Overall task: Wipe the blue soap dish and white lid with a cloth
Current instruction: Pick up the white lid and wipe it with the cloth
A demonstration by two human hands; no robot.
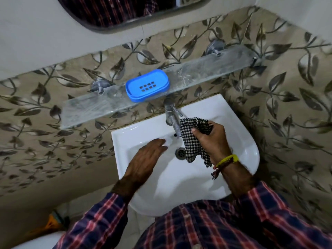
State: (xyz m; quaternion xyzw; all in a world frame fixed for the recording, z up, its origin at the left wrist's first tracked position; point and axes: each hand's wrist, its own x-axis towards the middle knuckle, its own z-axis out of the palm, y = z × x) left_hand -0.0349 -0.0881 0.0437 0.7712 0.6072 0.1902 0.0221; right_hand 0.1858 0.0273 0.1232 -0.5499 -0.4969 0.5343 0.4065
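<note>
The blue soap dish [147,85] sits on the glass shelf [89,106] at 12 o'clock, long axis running 8 to 2 o'clock. Right hand [211,141] fingers grip the checked cloth [193,141] over the basin [248,151]. Left hand [145,155] fingers are extended flat.

Mirror [125,13] cropped by top edge
</note>
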